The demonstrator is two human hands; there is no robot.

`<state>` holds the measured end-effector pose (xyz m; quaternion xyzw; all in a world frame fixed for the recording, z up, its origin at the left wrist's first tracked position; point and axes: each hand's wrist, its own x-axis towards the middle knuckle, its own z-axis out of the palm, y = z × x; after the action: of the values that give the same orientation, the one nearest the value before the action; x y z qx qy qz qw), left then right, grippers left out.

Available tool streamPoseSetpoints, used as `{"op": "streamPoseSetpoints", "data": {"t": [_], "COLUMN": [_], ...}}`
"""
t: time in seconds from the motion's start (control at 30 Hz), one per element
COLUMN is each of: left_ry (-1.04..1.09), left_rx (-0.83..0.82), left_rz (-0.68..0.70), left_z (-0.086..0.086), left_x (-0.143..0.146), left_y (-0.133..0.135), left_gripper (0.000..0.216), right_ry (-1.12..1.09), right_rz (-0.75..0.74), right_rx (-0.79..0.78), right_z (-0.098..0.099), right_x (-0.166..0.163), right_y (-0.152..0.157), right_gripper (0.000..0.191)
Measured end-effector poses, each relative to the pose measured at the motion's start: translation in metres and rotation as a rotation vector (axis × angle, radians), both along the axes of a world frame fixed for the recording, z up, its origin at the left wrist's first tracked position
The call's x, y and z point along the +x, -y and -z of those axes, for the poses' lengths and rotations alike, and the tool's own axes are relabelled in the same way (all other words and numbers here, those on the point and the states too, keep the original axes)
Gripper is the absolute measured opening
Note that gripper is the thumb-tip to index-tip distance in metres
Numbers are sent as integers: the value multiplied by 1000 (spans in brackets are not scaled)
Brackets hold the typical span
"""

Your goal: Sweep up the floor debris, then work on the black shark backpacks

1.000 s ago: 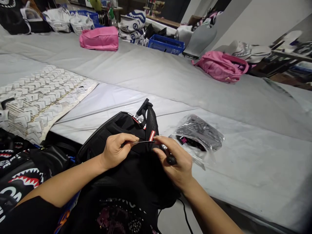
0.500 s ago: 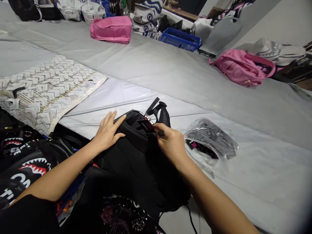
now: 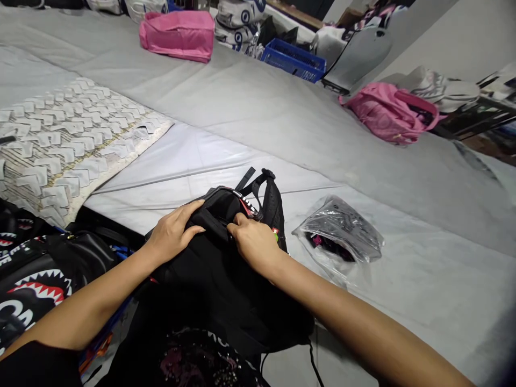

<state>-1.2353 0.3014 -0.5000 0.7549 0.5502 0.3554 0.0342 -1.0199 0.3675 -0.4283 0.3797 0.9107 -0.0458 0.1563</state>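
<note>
A black backpack leans in front of me at the near edge of the grey-covered table, its top opening facing up. My left hand grips the padded left rim of that opening, fingers on the far side and thumb nearer me. Curled at the mouth of the bag is my right hand, its fingertips hidden inside, so what they hold cannot be made out. A black shoulder strap with a buckle stands up behind the right hand. Red and white trim shows along the far rim.
Right of the backpack lies a clear plastic bag with dark contents. A board of grey cut pieces is at left, above shark-print black bags. Farther off are a pink bag, a blue crate and a pink backpack.
My right hand has moved left and into the backpack's opening; the dark flat item it held is now out of sight. My left hand has closed more around the rim.
</note>
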Motion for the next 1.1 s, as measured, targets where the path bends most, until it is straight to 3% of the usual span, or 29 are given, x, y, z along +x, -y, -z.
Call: {"op": "streamPoseSetpoints", "data": {"t": [0.17, 0.27, 0.43, 0.6, 0.83, 1.0, 1.1], "left_ry": [-206, -122, 25, 3, -7, 23, 85], "left_rx": [-194, -272, -145, -17, -15, -28, -37], "left_rz": [9, 97, 121, 139, 169, 180, 152], "left_z": [-16, -23, -14, -5, -6, 0, 5], "left_x": [6, 4, -6, -12, -8, -12, -12], "left_y": [-8, -15, -12, -6, -13, -15, -15], "left_gripper": [56, 39, 22, 24, 32, 34, 53], "right_ry": [-1, -22, -46, -195, -617, -659, -651], "right_rz": [-22, -23, 18, 130, 293, 221, 140], "right_rx": [-21, -28, 16, 20, -232, -262, -251], "right_z": [1, 0, -5, -6, 8, 20, 24], "right_x": [-3, -3, -6, -14, -42, -50, -49], "right_y": [-9, -10, 6, 9, -14, -22, -24], "right_gripper": [26, 25, 25, 20, 9, 15, 20]}}
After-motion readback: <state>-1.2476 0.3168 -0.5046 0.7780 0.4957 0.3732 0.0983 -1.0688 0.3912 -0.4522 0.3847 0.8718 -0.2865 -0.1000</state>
